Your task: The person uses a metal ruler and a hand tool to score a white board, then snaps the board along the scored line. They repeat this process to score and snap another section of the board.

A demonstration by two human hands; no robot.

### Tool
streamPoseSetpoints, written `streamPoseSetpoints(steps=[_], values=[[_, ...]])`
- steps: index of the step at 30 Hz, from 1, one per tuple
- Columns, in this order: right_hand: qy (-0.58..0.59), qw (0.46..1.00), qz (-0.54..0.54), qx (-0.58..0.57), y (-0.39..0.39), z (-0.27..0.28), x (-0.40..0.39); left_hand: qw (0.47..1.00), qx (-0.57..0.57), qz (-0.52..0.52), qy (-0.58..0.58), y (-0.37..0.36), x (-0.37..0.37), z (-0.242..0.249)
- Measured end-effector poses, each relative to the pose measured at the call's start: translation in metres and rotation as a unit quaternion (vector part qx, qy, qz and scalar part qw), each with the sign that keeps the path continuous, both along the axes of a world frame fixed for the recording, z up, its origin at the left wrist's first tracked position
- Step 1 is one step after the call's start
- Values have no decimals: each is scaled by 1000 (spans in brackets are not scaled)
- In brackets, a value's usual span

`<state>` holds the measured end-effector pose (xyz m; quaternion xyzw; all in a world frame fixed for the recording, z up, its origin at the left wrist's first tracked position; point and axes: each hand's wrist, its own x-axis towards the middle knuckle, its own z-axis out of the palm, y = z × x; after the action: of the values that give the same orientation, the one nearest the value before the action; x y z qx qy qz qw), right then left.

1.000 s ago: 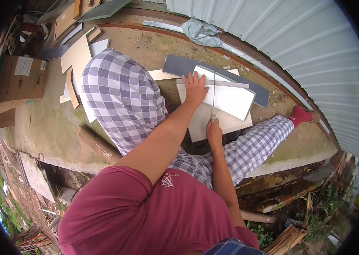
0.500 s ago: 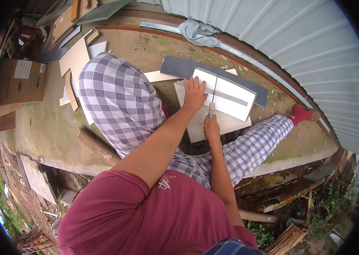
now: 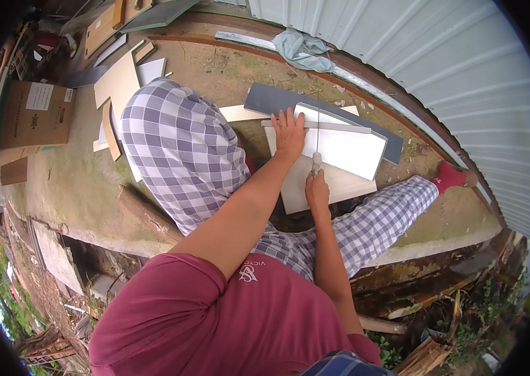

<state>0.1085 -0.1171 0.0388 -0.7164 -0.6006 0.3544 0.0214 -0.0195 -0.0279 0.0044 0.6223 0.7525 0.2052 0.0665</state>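
Observation:
My left hand lies flat with fingers spread, pressing one end of a narrow grey strip. The strip rests across a white panel. My right hand is closed round the pale handle of a handsaw. Its thin blade, seen edge-on, points away from me and crosses the strip just right of my left hand. Under the white panel are a dark grey board and a pale board, between my legs.
Offcut boards lie beyond my bent knee, near a cardboard box. A light blue cloth sits by the corrugated metal wall. A wooden post lies near the concrete slab's edge.
The grey strip has turned on the white panel and lies more nearly crosswise to me. The saw blade has swung to point straighter ahead. My left hand stays on the strip.

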Motion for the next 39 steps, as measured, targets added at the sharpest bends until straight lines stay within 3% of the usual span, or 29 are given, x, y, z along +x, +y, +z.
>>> streamPoseSetpoints(steps=[4,10,13,15,19,27,34,39], values=[[17,999,5,-31,-20,13,14,1000,16,4,14,-1,0,-2],[-2,1000,23,21,52,1,-7,1000,11,13,4,1,0,1],[5,999,31,28,43,2,-3,1000,3,14,-1,-2,2,1],[7,1000,7,19,22,1,0,998,16,-60,8,-9,1,-2],[41,998,-40,5,12,-5,1,996,11,-87,10,-16,12,-4],[22,999,-5,32,54,0,-11,1000,13,18,-1,6,0,-1],[18,999,-13,-27,-28,10,12,1000,12,14,0,3,0,-3],[2,1000,3,14,38,5,-7,1000,6,13,-14,4,1,1]])
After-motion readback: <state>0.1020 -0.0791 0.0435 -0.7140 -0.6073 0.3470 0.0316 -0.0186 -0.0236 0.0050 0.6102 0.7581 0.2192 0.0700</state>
